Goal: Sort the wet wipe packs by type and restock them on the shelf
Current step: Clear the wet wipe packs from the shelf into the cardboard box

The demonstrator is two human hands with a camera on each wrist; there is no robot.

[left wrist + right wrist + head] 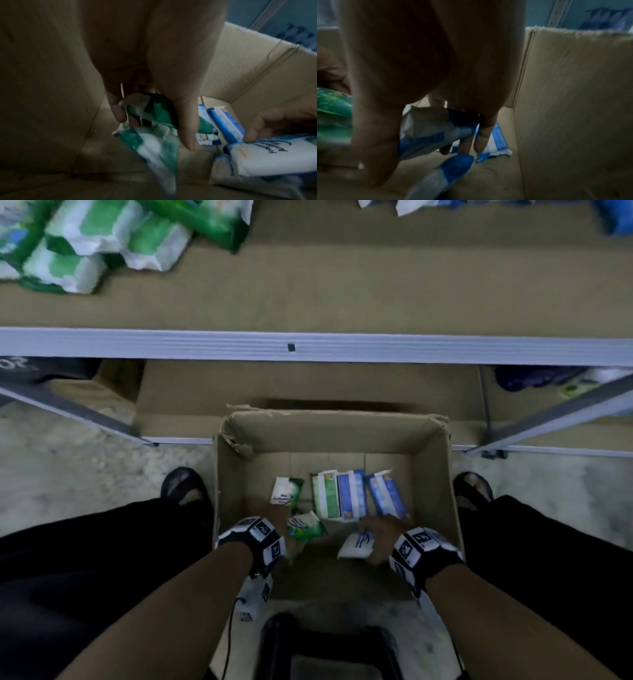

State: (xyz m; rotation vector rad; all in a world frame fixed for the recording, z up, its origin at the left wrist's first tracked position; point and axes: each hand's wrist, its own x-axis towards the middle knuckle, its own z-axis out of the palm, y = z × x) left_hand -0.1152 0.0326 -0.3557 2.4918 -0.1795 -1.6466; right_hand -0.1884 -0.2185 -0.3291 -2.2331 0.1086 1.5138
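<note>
Both hands in the box (431, 474), fingers partly hidden. Left hand (277, 517) grips a green pack (306, 528); right hand (380, 534) grips a blue pack (354, 546). Four packs lie loose; shelf (308, 350) stacks blurred.

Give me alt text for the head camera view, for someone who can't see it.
Seen from above, a person reaches into an open cardboard box on the floor, left hand gripping a green wipe pack, right hand gripping a blue-and-white pack. More packs lie in the box; green packs sit on the shelf beyond.
</note>
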